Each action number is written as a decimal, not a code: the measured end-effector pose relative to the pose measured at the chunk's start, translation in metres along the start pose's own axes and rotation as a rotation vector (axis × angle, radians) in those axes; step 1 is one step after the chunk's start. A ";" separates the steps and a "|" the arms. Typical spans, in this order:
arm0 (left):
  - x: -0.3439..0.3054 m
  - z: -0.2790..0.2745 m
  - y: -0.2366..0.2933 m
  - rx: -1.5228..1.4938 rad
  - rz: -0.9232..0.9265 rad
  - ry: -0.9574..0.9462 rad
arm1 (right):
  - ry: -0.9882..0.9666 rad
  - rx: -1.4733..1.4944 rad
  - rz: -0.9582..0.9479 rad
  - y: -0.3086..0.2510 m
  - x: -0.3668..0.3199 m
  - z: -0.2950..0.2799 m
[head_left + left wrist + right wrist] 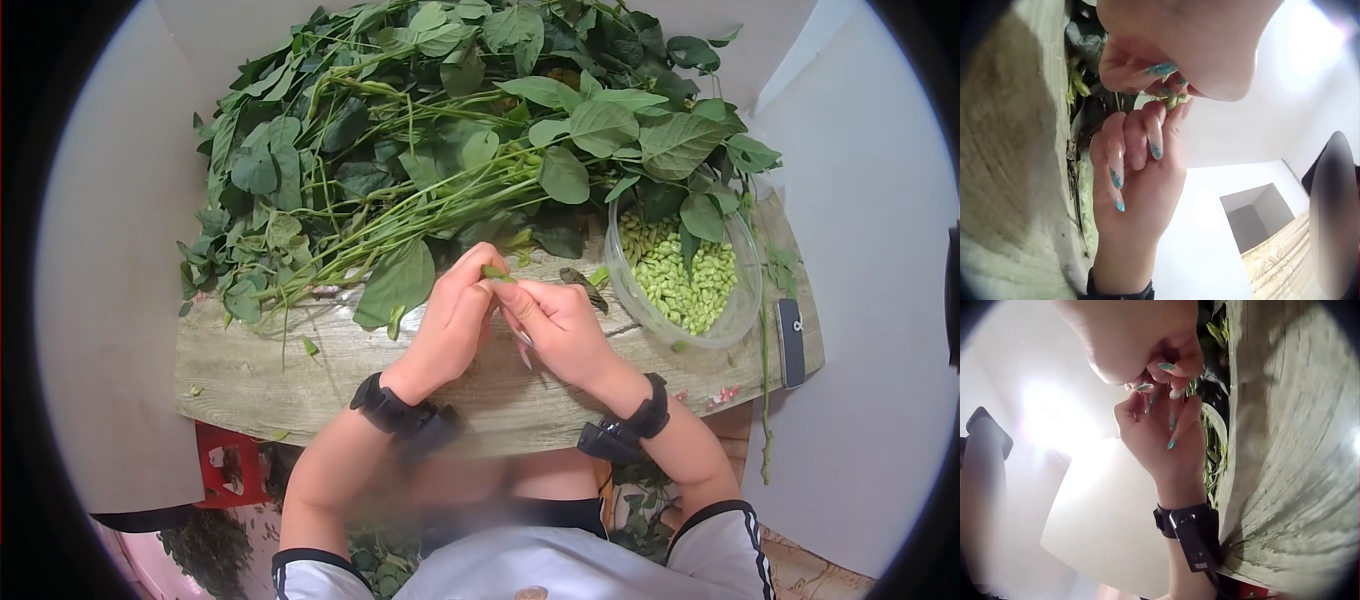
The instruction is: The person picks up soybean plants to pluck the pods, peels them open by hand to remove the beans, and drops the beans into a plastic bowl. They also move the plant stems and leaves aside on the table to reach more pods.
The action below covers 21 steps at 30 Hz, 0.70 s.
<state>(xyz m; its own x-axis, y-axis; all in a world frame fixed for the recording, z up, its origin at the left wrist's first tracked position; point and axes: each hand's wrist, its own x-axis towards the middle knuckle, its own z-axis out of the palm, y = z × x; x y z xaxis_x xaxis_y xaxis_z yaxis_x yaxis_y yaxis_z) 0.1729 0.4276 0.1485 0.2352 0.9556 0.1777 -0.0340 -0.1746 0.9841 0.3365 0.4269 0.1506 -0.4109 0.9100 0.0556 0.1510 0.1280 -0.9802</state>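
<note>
Both hands meet over the wooden table (330, 370) and pinch one small green bean pod (497, 274) between their fingertips. My left hand (481, 283) holds the pod's left end with its fingers curled round it. My right hand (512, 293) grips the other end; its long painted nails show. In the left wrist view the pod (1172, 100) peeks out between the left hand (1160, 75) above and the right hand (1147, 134) below. The right wrist view shows the right hand (1160, 369) against the left hand (1157, 422); there the pod is hidden.
A large heap of leafy bean stalks (440, 140) covers the back of the table. A clear plastic bowl (735, 320) of shelled green beans stands at the right. A dark phone (791, 342) lies at the table's right edge. A red stool (228, 465) stands below left.
</note>
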 end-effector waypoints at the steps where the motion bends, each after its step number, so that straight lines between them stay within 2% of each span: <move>1: -0.001 -0.002 0.003 0.001 0.002 0.000 | 0.000 0.000 -0.003 -0.002 0.000 0.000; 3: 0.000 -0.006 0.008 -0.001 -0.095 -0.027 | 0.056 0.092 0.000 -0.008 0.002 -0.002; 7: 0.000 -0.005 0.009 0.009 0.000 -0.033 | 0.107 -0.017 -0.125 -0.004 0.007 -0.013; 9: 0.000 -0.008 0.007 -0.014 0.055 -0.056 | 0.143 -0.267 -0.390 -0.001 0.010 -0.017; 10: 0.000 -0.008 0.010 -0.014 0.058 -0.057 | 0.144 -0.269 -0.392 -0.001 0.010 -0.019; 12: 0.000 -0.007 0.018 -0.013 -0.130 -0.104 | 0.116 -0.525 -0.528 -0.003 0.009 -0.024; 15: 0.002 -0.009 0.018 0.084 -0.154 -0.144 | 0.136 -0.592 -0.607 0.002 0.011 -0.027; 19: 0.004 -0.008 0.014 0.012 -0.132 -0.103 | 0.124 -0.502 -0.460 -0.007 0.009 -0.022; 21: 0.003 -0.007 0.018 0.012 -0.114 -0.019 | 0.109 -0.278 -0.313 -0.008 0.007 -0.018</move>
<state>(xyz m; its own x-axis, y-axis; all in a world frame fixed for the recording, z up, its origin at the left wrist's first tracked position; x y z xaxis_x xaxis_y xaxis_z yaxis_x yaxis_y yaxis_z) 0.1668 0.4293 0.1668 0.2557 0.9646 0.0644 0.0053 -0.0680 0.9977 0.3480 0.4395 0.1626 -0.3797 0.8452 0.3762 0.2769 0.4918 -0.8255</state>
